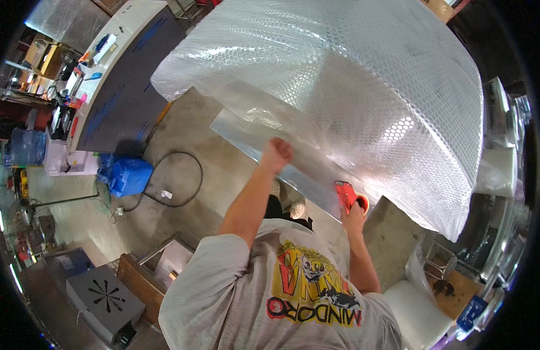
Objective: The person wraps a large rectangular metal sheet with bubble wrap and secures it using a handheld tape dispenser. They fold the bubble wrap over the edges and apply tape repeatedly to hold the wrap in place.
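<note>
Gripping a red tape dispenser (343, 193) beside the near edge of a bulky spread of bubble wrap (340, 87), a person's right hand (353, 218) partly covers the tool, while the left hand (277, 154), fingers curled, is farther left over a silvery sheet (308, 182); whether it pinches anything cannot be told. The wrap fills the far center and right, cut off at the far edge, its contents obscured. Below is a concrete floor (220, 181), with a blue jug (131, 177) and a looped dark cable (201, 175) to the left. A white-topped counter (115, 55) stands far left, a gray box (100, 309) near left.
</note>
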Motion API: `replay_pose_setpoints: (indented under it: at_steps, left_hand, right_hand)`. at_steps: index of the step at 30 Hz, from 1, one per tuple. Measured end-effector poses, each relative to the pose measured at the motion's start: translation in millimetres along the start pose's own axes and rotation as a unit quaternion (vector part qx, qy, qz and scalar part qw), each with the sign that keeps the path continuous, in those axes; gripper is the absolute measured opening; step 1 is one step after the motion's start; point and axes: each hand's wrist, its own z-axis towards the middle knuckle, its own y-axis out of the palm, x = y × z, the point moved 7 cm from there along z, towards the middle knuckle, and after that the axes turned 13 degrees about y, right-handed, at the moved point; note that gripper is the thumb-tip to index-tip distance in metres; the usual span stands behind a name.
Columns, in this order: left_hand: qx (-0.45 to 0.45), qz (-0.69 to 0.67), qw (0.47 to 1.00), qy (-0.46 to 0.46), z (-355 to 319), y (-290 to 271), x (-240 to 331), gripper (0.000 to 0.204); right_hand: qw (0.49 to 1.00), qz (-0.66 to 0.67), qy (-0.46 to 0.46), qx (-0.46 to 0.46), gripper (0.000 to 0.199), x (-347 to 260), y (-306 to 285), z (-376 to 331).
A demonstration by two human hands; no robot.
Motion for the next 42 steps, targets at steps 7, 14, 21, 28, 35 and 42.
replay_pose_setpoints:
  at_steps: [7,14,21,28,35,42]
  left_hand:
    - [-0.102,0.040,0.988,0.113,53.3,-12.2,152.0,0.008]
    - [-0.151,0.104,0.981,0.069,75.0,-34.8,185.0,0.012]
    - [0.040,0.004,0.991,0.130,81.6,-82.8,313.5,0.047]
    - [-0.134,0.069,0.960,0.235,140.0,-31.1,332.3,0.068]
    - [-0.232,-0.080,0.945,0.218,163.7,-12.1,333.9,0.061]
    - [-0.315,-0.145,0.931,0.116,191.5,52.2,377.8,0.068]
  right_hand:
    - [0.994,-0.004,0.092,-0.053,0.048,5.3,3.3,4.9]
    - [0.977,-0.045,0.147,0.145,0.066,-31.5,-10.9,-15.4]
    - [0.861,0.203,0.295,0.362,0.054,35.7,-70.4,-55.5]
    - [0.837,0.075,0.067,0.538,0.089,-45.0,-281.6,-70.2]
    - [0.812,-0.033,-0.030,0.581,0.133,-219.5,-308.1,-4.5]
    - [0.818,0.016,-0.016,0.575,0.139,-260.5,-302.2,16.5]
